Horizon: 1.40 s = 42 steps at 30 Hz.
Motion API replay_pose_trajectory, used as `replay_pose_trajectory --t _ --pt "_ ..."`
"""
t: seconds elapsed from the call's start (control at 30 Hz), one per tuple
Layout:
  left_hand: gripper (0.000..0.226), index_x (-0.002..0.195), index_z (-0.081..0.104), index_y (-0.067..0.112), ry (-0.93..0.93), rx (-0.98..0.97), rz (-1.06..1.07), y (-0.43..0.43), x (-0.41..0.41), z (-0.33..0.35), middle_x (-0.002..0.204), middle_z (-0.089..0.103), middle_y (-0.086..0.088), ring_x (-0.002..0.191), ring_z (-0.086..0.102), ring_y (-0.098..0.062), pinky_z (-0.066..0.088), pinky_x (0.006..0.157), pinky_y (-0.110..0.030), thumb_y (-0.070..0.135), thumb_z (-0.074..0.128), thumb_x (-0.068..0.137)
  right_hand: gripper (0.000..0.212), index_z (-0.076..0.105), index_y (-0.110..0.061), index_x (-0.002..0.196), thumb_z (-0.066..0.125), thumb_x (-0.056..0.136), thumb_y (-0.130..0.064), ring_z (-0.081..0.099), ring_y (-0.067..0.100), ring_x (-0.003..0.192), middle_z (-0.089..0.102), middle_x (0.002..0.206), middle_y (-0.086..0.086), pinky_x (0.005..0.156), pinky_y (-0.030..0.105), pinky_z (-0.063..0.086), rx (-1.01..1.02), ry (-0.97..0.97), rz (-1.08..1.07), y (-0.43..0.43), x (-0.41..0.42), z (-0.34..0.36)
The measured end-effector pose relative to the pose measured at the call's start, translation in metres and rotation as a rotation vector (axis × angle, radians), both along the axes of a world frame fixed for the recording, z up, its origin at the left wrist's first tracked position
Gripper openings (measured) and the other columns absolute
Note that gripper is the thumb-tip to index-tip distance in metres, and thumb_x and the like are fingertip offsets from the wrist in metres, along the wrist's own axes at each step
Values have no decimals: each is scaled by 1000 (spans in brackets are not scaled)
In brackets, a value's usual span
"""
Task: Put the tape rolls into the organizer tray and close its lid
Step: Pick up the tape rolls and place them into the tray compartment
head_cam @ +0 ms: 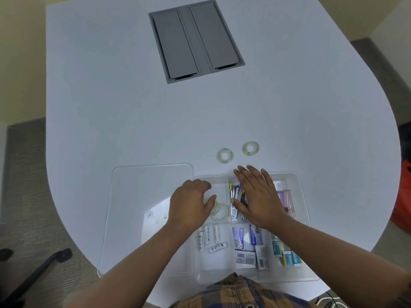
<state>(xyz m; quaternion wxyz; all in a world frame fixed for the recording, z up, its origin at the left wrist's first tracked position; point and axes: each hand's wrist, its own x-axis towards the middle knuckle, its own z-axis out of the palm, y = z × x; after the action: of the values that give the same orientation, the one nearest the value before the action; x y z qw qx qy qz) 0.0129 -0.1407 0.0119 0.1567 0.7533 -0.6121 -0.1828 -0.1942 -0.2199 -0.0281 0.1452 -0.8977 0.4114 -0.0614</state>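
Left hand [191,202] curled loosely over tray's [297,176] far-left compartment, fingertips on clear tape roll [220,211] lying inside; grip not clear. Right hand [258,194] flat, fingers spread, holding nothing, hovering over middle compartment with nail clippers [235,196]. Two more tape rolls [224,155] [250,148] flat on white table [133,107], just beyond tray. Clear lid [138,196] open, lying flat left of tray. Batteries [209,238], small boxes [246,241] in near compartments; print too blurred to read.

Two tape rolls [224,155] [250,148] lie beyond the right hand [258,196], one tape roll [220,211] sits beside the left hand [191,203], and four batteries [209,237] lie nearer than it.
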Motion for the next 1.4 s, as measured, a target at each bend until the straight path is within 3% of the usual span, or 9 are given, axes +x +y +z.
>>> replay_pose_trajectory --t 0.1,0.23,0.47,0.63,0.8,0.97,1.1,1.27,1.4 --pt "25 103 66 21 -3 -78 70 -7 10 1 95 70 5 89 62 -21 50 70 -33 35 66 82 59 54 -20 133 45 89 -59 50 20 125 60 133 0 108 39 28 31 -60 -71 -13 6 13" --pt "30 107 65 19 2 -111 86 -28 19 3 101 69 2 93 62 -22 50 72 -33 34 67 82 47 62 -16 118 51 90 -53 60 26 106 65 121 5 89 39 48 134 -88 -143 -55 16 26" --pt "38 117 58 22 28 6 65 -75 16 2 111 65 2 103 58 -22 48 79 -35 41 62 84 43 58 -14 124 67 87 -33 56 28 114 57 130 7 91 42 49 288 28 -309 -112 18 19" --pt "40 117 57 22 35 85 62 -94 12 -8 113 64 2 102 59 -22 50 78 -37 41 63 83 57 50 -19 133 73 81 -29 54 28 114 50 133 5 87 42 51 298 78 -336 -123 22 13" --pt "43 117 56 22 17 152 49 -108 6 -16 114 63 0 103 59 -23 51 80 -38 42 66 80 50 53 -20 127 72 81 -18 55 29 109 44 137 3 81 41 53 261 93 -363 -126 26 10" --pt "46 119 56 23 32 195 93 -117 3 -22 116 61 0 105 59 -23 50 81 -36 43 66 79 40 53 -16 117 69 81 -20 58 30 95 52 120 6 70 36 49 230 138 -409 -126 28 9" --pt "48 123 56 19 53 174 142 -107 16 -24 121 62 -2 110 58 -24 48 89 -40 45 64 83 43 52 -17 117 70 79 -27 60 29 87 54 114 6 66 32 43 240 15 -425 -121 29 16" --pt "47 118 61 18 154 40 301 -69 47 -22 119 64 -1 111 59 -21 42 94 -32 48 66 82 31 57 -27 100 73 75 -36 61 17 78 56 105 -6 65 31 49 260 -260 -367 -92 28 39" --pt "33 108 64 15 174 -85 449 -24 62 -28 112 66 0 104 60 -20 43 90 -29 39 65 86 24 62 -26 88 76 72 -38 57 11 82 53 107 -10 63 28 48 316 -219 -213 -49 26 48"
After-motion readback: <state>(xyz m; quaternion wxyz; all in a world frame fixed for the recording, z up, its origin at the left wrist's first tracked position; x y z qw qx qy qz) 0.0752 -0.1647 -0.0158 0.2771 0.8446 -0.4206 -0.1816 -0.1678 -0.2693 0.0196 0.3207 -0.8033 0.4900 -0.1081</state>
